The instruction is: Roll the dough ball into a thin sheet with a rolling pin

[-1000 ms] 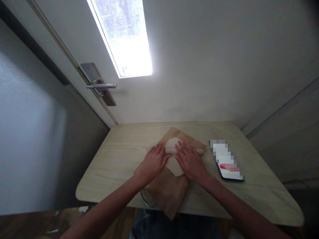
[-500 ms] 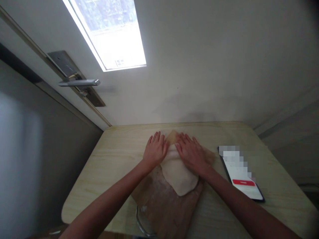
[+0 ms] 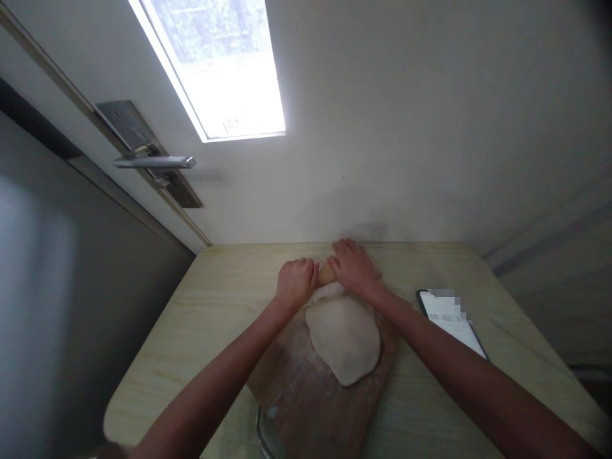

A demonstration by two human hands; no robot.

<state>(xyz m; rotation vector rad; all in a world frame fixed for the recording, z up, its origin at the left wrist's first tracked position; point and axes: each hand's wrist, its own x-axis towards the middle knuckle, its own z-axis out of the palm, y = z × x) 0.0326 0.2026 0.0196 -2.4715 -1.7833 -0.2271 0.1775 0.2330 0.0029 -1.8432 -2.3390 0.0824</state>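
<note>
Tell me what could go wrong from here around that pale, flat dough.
The pale, flat dough lies close to the right edge of the white-dusted brown board, so it might slide off. The right hand reaches about to the far edge of the pale wooden table, so it could bump the white door. The right forearm covers part of the black-edged phone and could nudge it.

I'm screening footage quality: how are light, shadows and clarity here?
Head view: the window burns out white in its lower part, the door around it dim grey; same head view: faint shadows on the door near the right hand, blocky pixelation over part of the phone.
</note>
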